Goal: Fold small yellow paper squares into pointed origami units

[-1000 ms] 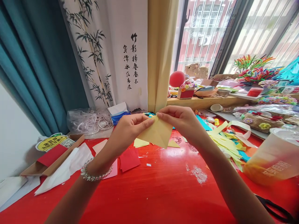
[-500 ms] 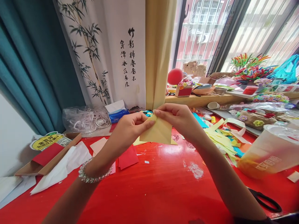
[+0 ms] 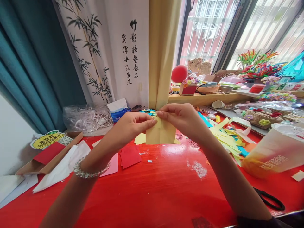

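Yellow paper (image 3: pixel 163 136): one piece, creased down its middle, held up by its top edge over the far middle of the red table (image 3: pixel 152 193).
Left hand (image 3: pixel 134 124): thumb and forefinger pinching the paper's upper left edge.
Right hand (image 3: pixel 181 115): fingertips pinching the top, just beside your left thumb.
Pinch point: small and partly covered by your fingers; the exact fold there is hard to tell.
Fold, handling: best to match the edges before you press, hold with the left, and run the right thumb firmly outward from the crease.
Paper, against one second ago: then tilted, a corner pointing down; now squarer to you, lower edge nearly level.
Hands, against same: grip much alike.
Beside the work: red sheets (image 3: pixel 130 155), near left; yellow strips (image 3: pixel 225 142), right.
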`<state>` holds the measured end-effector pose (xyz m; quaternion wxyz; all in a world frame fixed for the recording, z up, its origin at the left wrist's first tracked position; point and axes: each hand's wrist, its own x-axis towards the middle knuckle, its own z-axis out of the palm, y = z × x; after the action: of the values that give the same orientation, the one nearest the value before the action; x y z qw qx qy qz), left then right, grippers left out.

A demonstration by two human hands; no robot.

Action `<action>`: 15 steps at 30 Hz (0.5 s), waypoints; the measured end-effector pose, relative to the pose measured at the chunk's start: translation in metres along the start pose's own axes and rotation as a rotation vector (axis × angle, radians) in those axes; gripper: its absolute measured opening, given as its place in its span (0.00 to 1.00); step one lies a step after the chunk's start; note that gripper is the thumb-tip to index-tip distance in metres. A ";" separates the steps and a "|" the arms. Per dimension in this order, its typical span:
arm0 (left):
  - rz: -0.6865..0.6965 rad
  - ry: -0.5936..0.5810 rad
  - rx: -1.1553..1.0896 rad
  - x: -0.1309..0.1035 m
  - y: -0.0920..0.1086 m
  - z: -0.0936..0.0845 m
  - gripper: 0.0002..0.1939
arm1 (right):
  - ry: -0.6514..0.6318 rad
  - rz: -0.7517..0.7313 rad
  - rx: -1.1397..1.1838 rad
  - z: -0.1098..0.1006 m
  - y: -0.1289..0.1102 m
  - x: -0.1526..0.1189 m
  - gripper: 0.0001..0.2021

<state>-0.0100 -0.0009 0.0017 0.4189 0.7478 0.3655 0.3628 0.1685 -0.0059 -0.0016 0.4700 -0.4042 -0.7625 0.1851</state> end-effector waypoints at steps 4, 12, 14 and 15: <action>-0.004 0.050 -0.025 0.002 -0.001 0.001 0.13 | 0.022 0.034 0.047 -0.001 0.001 0.002 0.16; 0.000 0.095 -0.032 0.004 -0.006 0.000 0.14 | 0.018 0.128 0.081 -0.004 0.002 0.002 0.15; 0.005 0.096 -0.023 0.005 -0.008 0.000 0.15 | 0.020 0.120 0.080 -0.004 0.003 0.002 0.15; 0.006 0.092 -0.020 0.005 -0.008 0.000 0.15 | 0.019 0.114 0.079 -0.003 0.004 0.002 0.15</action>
<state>-0.0096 0.0070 -0.0043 0.4080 0.7271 0.3785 0.4019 0.1723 -0.0020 -0.0011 0.4813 -0.4300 -0.7259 0.2377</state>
